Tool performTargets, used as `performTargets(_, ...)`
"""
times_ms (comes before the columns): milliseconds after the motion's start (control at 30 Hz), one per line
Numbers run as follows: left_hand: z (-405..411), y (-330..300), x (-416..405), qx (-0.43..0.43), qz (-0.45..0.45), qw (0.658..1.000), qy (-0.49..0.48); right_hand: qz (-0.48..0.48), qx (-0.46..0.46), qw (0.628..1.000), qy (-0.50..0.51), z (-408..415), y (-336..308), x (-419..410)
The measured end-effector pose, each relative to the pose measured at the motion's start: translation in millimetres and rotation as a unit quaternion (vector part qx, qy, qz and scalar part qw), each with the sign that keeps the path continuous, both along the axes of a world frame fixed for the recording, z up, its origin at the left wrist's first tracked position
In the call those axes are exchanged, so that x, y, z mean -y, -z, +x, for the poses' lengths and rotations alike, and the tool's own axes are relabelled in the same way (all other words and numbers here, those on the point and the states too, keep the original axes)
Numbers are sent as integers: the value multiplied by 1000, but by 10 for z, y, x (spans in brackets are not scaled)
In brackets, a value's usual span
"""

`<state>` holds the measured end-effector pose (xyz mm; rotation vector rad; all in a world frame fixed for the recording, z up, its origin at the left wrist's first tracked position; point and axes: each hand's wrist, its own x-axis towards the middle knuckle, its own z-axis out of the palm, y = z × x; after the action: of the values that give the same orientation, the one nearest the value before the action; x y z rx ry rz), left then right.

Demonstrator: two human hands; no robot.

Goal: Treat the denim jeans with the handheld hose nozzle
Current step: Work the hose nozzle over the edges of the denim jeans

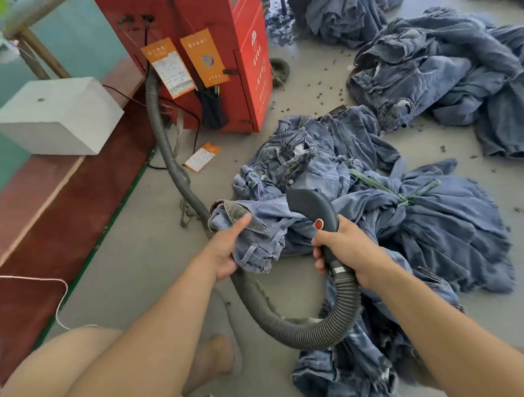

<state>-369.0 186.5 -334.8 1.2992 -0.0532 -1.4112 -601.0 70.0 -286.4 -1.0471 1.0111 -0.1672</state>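
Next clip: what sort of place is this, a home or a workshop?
Most likely a garment finishing workshop, not a home. Heaps of jeans lie on a concrete floor, a hose runs from a red machine, and the right hand holds its nozzle.

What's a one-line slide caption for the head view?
Left hand grips bunched jeans while right hand holds the hose nozzle against them.

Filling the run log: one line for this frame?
left hand: grips jeans | right hand: grips hose nozzle | nozzle head on jeans | hose: loops over floor
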Motion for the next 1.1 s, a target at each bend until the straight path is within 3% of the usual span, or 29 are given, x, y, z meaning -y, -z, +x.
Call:
performTargets(133,-32,291,-144,66,96,992,-53,-9,-17,1000,-14,57,50,-57)
performTargets(367,16,398,-267,-35,69,994,-75,-12,-48,998,-47,68,116,-291)
performTargets(567,30,418,-282,-44,52,995,-70,-37,-68,990,-116,231,144,-547)
performTargets(800,18,392,-260,6,51,997,-64,-131,-107,981,-98,254,200,-694)
performTargets(900,-8,367,-268,-7,32,997,-71,-121,-110,981,-106,232,205,-779)
performTargets(1100,-23,284,-305,-20,11,998,-55,-135,-125,982,47,147,124,-453)
